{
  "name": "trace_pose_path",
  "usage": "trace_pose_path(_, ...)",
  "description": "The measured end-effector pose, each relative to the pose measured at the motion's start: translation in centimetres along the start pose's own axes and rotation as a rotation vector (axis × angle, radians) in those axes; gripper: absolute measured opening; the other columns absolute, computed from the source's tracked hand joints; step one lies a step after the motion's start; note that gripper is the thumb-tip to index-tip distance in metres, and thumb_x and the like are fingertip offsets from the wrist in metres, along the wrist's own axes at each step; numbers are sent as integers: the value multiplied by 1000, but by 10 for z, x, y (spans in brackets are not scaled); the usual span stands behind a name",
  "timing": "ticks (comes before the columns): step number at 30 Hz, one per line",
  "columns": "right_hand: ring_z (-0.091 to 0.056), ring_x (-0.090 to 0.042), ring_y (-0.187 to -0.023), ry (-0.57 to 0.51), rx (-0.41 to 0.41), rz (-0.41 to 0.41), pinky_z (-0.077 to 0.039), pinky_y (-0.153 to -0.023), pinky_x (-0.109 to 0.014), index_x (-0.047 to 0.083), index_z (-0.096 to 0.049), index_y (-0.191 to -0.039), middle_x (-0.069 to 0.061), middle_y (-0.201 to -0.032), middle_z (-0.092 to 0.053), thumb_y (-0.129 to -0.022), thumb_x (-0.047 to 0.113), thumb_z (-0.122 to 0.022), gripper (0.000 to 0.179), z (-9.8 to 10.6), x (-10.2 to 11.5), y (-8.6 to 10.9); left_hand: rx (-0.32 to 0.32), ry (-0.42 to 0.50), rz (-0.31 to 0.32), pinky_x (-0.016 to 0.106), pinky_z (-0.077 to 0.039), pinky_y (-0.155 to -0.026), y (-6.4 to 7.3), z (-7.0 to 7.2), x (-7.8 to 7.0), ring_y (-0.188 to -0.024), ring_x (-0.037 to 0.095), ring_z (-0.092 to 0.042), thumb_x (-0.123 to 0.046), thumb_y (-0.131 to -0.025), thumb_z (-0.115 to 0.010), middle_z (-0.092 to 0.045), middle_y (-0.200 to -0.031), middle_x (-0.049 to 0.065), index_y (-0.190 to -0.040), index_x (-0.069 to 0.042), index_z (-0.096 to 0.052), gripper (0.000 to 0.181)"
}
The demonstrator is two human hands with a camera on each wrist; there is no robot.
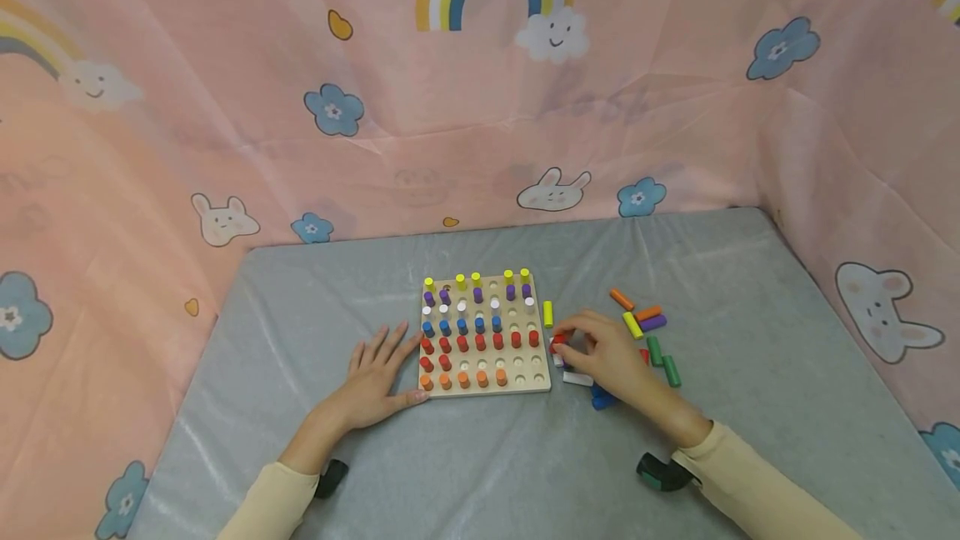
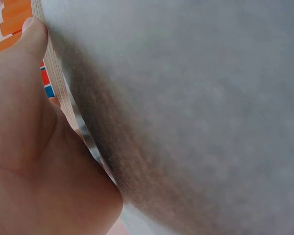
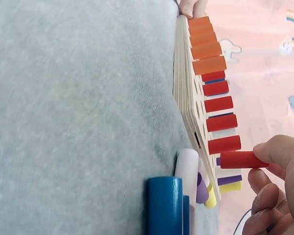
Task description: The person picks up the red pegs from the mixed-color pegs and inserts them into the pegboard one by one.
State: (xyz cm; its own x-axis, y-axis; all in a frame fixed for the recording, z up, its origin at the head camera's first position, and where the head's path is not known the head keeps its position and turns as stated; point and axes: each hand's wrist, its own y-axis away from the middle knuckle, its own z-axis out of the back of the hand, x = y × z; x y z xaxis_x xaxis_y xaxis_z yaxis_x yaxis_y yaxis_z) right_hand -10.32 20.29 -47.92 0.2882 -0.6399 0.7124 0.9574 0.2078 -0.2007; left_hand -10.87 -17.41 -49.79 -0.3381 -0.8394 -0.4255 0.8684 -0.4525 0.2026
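Observation:
A wooden pegboard (image 1: 510, 370) lies on the table with rows of coloured pegs upright in its holes: yellow at the back, then purple, white, blue, red and orange at the front. Some holes are bare. My right hand (image 1: 611, 357) is just off the board's right side, pinching a red peg (image 3: 244, 160) between thumb and forefinger, the other fingers curled below. The left hand (image 1: 378, 382) rests with fingers spread at the board's left side, its thumb (image 2: 33, 36) against the front corner.
Right of the board lie loose pegs: a yellow peg (image 1: 547, 314), a white peg (image 1: 577, 378), blue pegs (image 1: 602, 399) partly under the right hand, green pegs (image 1: 656, 351), a purple peg (image 1: 653, 322) and orange pegs (image 1: 622, 300). A pink patterned cloth (image 1: 450, 148) hangs behind the grey table (image 1: 375, 482).

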Motion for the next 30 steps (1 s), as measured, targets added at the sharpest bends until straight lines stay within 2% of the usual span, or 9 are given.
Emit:
trace_pose_path(8,-39,-4,-56,21,-20,51,-32,-50,-19,20,-75,-99,1,-80,-62,-82,16,-81,18,-7,4,-3,-8,-1,-4,69,-2,-118,0,0,0,-155,40,-3,-57,-89,-65,-7,-169,8,-160,-25,-17,92)
trace_pose_path(15,-40,-4,-57,27,14,70,-34,-51,-19,18,-75,-101,0,-89,-66,-83,18,-81,19,-10,12,-6,-12,-3,-9,70,-3,-117,0,-1,1,-155,40,-3,-58,-88,-65,-7,-169,7,-160,-26,-17,92)
trace_pose_path(24,-38,-2,-55,-35,25,104,-33,-49,-19,16,-76,-100,1,-85,-66,-83,15,-80,18,-16,18,-11,-11,-10,-9,70,-4,-117,-1,-2,1,-155,39,-3,-58,-88,-64,-7,-169,7,-160,-26,-17,92)
trace_pose_path(30,-42,-7,-57,-58,35,128,-35,-52,-18,17,-75,-101,1,-88,-68,-83,15,-80,18,-20,22,-13,-11,-12,-9,70,-4,-117,-1,-2,2,-155,39,-3,-59,-88,-64,-7,-169,8,-160,-26,-17,92)
